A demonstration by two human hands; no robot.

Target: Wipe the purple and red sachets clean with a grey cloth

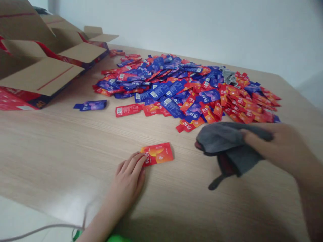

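Note:
My left hand [131, 173] is closed over the left end of a red pouch [161, 154] with orange fruit printed on it. The pouch lies flat on the table, and the fingers cover part of its lettering. On the right, my right hand [280, 144] grips a folded grey cloth [222, 137] with dark edging and a small hanging loop, held just above the tabletop. Its fingers are partly hidden behind the cloth. A gap of bare tabletop separates the cloth from the red pouch.
A wide heap of red and blue pouches [171, 87] spreads across the back, with a crumpled grey cloth [228, 75] on it. A blue pouch [92, 105] lies alone at left. Open cardboard boxes [47, 75] stand at the far left. A cable [47, 227] runs near the front edge.

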